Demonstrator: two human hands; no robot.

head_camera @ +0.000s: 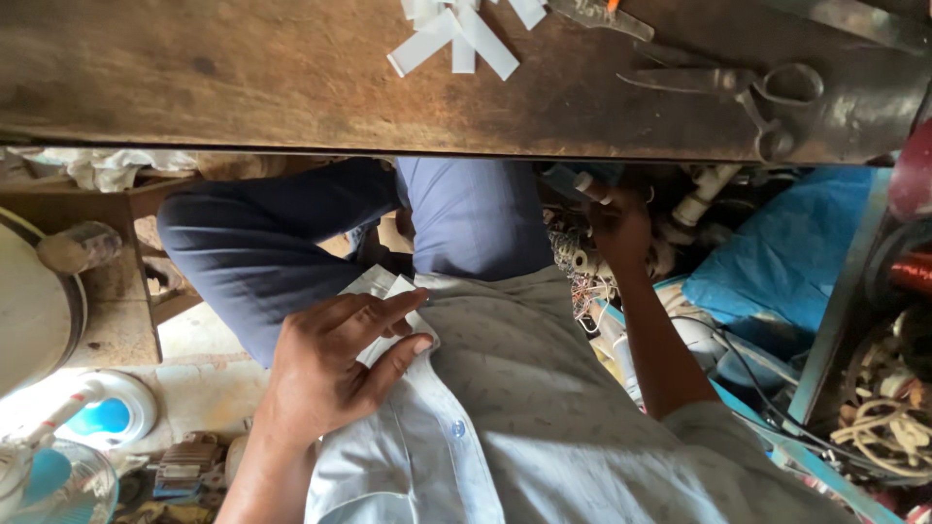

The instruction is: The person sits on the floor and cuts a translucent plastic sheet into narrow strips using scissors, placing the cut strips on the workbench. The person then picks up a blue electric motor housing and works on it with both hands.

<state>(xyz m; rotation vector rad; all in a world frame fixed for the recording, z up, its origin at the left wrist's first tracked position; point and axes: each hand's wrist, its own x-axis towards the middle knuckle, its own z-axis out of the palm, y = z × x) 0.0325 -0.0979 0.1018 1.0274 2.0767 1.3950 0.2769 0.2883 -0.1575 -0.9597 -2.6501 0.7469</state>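
Head: left hand (335, 364) grip pinches white strips (386, 291).

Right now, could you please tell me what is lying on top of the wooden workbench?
On the wooden workbench lie white paper strips and large metal scissors. Another tool's tip shows at the frame's top edge; the rest is cut off.

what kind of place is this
Probably a small electrical repair workshop. A worn wooden workbench carries metal scissors and white paper strips. The right hand reaches into a heap of wire spools and parts, and a coil of copper wire sits nearby.
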